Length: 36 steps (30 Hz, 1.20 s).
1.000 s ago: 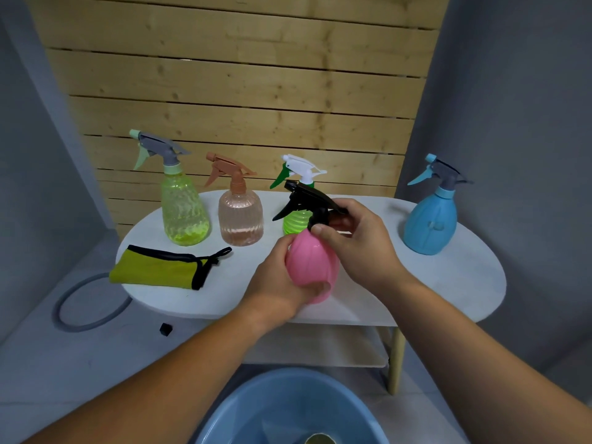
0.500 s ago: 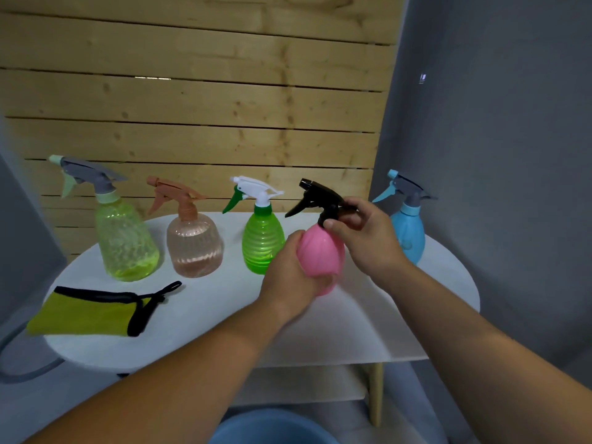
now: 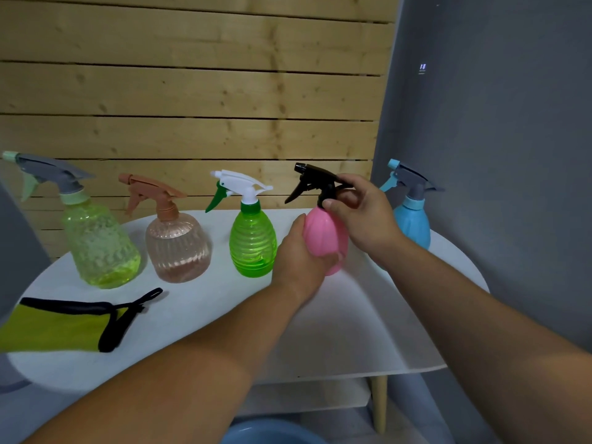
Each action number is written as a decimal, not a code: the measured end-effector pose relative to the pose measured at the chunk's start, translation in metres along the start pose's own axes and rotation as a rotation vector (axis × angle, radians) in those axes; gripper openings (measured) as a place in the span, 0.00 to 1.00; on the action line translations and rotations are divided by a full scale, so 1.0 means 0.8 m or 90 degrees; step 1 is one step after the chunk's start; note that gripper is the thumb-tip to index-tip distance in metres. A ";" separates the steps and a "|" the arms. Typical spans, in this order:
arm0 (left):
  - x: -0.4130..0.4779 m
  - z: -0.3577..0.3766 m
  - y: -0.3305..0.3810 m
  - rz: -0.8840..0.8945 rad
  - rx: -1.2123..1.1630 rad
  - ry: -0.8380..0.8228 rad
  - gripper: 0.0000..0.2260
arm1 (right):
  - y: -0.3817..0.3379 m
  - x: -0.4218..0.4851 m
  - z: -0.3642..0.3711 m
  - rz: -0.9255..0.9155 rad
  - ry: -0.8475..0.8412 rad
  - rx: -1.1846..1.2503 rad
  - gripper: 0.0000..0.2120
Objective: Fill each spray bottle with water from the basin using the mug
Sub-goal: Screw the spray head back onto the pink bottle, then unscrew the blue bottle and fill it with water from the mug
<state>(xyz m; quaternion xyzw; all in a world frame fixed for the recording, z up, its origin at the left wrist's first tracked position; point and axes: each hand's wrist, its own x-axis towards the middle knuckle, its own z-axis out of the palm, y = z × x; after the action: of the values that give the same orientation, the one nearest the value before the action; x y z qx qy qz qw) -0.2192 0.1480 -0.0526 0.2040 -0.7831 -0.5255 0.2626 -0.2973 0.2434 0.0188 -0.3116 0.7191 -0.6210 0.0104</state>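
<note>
A pink spray bottle (image 3: 323, 233) with a black trigger head (image 3: 315, 182) stands upright on the white table (image 3: 336, 331). My left hand (image 3: 301, 257) grips its body from the left. My right hand (image 3: 362, 213) pinches the black head at the neck. In a row stand a yellow-green bottle (image 3: 99, 248), a peach bottle (image 3: 177, 248), a green bottle (image 3: 253, 241) and, behind my right hand, a blue bottle (image 3: 413, 219). The rim of the blue basin (image 3: 269, 435) shows at the bottom edge; the mug is out of sight.
A yellow cloth with black trim (image 3: 64, 325) lies at the table's front left. A wooden slat wall (image 3: 192, 91) rises behind the table, a grey wall (image 3: 496, 155) to the right. A lower shelf and a wooden leg (image 3: 379, 402) sit under the table.
The view has tilted up and come closer, so the basin has nearly left the frame. The pink bottle has moved right and back, in line with the other bottles, both hands still on it.
</note>
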 end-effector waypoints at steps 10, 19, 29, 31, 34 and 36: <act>0.005 0.003 -0.002 0.008 0.004 -0.001 0.37 | 0.003 0.004 0.002 -0.008 0.006 -0.007 0.20; 0.007 0.008 -0.008 -0.008 0.043 -0.001 0.43 | 0.012 0.008 0.003 -0.006 0.013 -0.020 0.26; -0.061 -0.008 0.022 -0.026 0.097 0.046 0.37 | 0.005 -0.036 -0.030 0.003 0.061 -0.078 0.31; -0.079 -0.008 0.029 0.019 0.105 0.077 0.35 | 0.001 -0.049 -0.045 0.001 0.096 -0.085 0.24; -0.088 0.003 0.044 0.078 0.061 0.040 0.25 | -0.004 -0.068 -0.075 -0.011 0.200 -0.109 0.11; -0.083 0.016 0.059 0.083 0.030 -0.035 0.19 | -0.001 -0.074 -0.100 0.011 0.291 -0.113 0.09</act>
<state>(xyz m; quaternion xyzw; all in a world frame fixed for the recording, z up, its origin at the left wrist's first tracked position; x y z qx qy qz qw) -0.1775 0.2142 -0.0258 0.1442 -0.8140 -0.4938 0.2697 -0.2819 0.3419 0.0158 -0.1568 0.7570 -0.6098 -0.1747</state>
